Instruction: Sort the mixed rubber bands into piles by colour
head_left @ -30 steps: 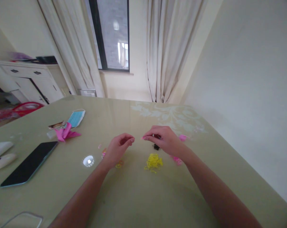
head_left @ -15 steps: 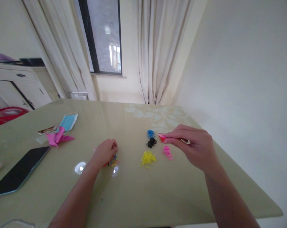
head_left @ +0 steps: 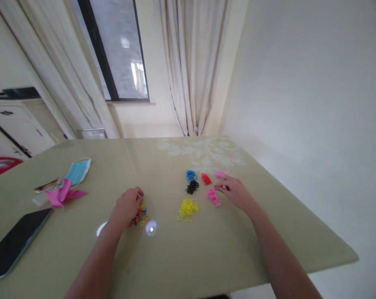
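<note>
My left hand (head_left: pixel 127 206) is over a mixed pile of small coloured rubber bands (head_left: pixel 141 216), its fingers curled and pressed together. Whatever is in its fingertips is too small to name. My right hand (head_left: pixel 236 193) hovers low over the table by a pink pile of bands (head_left: pixel 213 197), thumb and forefinger pinched close. I cannot make out anything between them. Just past that hand lies another pink clump (head_left: pixel 220 174). Further piles are sorted by colour: red bands (head_left: pixel 206 179), blue bands (head_left: pixel 191 175), black bands (head_left: pixel 192 187) and yellow bands (head_left: pixel 188 209).
On the left of the glossy table (head_left: pixel 163 261) lie a dark tablet-like device (head_left: pixel 18 243), a folded pink paper shape (head_left: pixel 64 194) and a blue face mask (head_left: pixel 78 171). A white wall (head_left: pixel 300 104) runs along the right side.
My right hand has come down and back from near the red pile to beside the pink one, uncovering the red bands and the far pink clump. My left hand stays at the mixed pile. The view has turned slightly right.
</note>
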Action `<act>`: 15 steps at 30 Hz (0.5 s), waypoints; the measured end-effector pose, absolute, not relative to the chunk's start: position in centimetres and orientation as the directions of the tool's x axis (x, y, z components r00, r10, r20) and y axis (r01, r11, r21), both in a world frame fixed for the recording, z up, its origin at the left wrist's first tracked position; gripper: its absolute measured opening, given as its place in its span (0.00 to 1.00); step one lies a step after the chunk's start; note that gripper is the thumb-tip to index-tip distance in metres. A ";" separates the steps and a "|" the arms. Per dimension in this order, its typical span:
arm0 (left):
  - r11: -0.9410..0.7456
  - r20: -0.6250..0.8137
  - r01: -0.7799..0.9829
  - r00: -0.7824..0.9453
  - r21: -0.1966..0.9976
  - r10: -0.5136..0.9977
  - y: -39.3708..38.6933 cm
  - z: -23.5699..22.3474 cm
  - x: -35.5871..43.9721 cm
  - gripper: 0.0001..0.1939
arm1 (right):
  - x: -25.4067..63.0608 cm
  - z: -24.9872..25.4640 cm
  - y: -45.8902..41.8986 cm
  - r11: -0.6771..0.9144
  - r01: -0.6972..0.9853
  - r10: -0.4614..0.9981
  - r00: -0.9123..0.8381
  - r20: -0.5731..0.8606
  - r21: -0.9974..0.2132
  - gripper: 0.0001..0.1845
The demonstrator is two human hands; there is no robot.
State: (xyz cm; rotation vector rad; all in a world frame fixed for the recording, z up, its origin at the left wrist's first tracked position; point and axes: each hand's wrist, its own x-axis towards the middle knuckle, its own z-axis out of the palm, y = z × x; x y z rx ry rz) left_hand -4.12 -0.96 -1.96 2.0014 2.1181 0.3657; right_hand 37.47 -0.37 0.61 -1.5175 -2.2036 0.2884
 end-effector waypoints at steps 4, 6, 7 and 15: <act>0.026 0.036 0.908 -0.045 0.418 0.998 -0.7 -2.3 -4.2 0.06 | 37.2 0.6 -0.5 0.353 0.834 0.935 -0.297 0.195 -0.423 0.11; -0.004 0.077 0.882 -0.036 0.471 0.996 -0.6 -2.2 -4.3 0.05 | 36.8 0.4 -0.5 0.354 0.819 0.935 -0.308 0.175 -0.452 0.11; -0.024 0.106 0.870 -0.033 0.492 0.994 -0.5 -2.1 -4.2 0.05 | 36.7 0.3 -0.5 0.351 0.814 0.936 -0.313 0.160 -0.464 0.11; -0.193 0.219 0.534 0.015 0.823 0.976 -0.8 -1.0 -1.1 0.14 | 35.6 0.4 -0.4 0.306 0.776 0.949 -0.203 0.241 -0.551 0.10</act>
